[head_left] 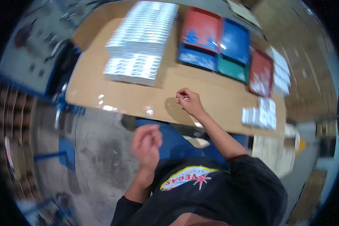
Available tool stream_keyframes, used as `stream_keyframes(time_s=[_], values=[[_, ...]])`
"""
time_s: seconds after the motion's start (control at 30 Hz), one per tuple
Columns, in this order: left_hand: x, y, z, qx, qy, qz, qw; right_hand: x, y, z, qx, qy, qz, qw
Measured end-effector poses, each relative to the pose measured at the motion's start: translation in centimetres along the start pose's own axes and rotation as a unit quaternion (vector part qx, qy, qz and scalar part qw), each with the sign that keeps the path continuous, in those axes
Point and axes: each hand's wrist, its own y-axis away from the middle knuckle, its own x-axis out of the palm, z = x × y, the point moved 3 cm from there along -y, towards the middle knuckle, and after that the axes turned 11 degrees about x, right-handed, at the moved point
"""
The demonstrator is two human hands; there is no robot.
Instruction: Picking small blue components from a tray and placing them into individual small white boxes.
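Note:
My right hand (190, 102) is over the cardboard-topped table (128, 100), near its front edge. Its fingers are curled together, and a small pale spot shows at the fingertips, too small to name. My left hand (146, 145) is raised in front of the table edge, above my lap. Motion smears its fingers, so their grip is unclear. Beyond the right hand lies a large block of stacked flat white boxes (143, 37), with a lower row (132, 67) in front of it. Neither hand touches these stacks.
Shallow trays stand at the back right: red (203, 24), blue (235, 41), another blue (194, 58), green (231, 68) and dark red (260, 71). Some hold small clear or blue items. Small white packs (261, 115) sit at the right edge. Shelving (15, 120) stands left.

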Motion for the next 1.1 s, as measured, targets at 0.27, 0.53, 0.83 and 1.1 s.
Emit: stream_keyframes(time_s=[0.27, 0.53, 0.83, 1.1], values=[[15.0, -2.5, -11.1, 0.285, 0.358, 0.422, 0.782, -12.8, 12.3, -7.1, 0.165, -0.031, -0.06, 0.984], [21.7, 0.6, -7.9, 0.161, 0.526, 0.507, 0.664, -19.2, 15.1, -9.6, 0.181, -0.129, -0.166, 0.961], [24.5, 1.4, -8.8, 0.135, 0.397, 0.457, 0.785, -21.5, 15.5, -11.3, 0.164, -0.19, -0.188, 0.95], [27.7, 2.9, -6.7, 0.297, 0.345, 0.385, 0.803, -23.6, 16.6, -9.8, 0.143, -0.203, -0.21, 0.946]])
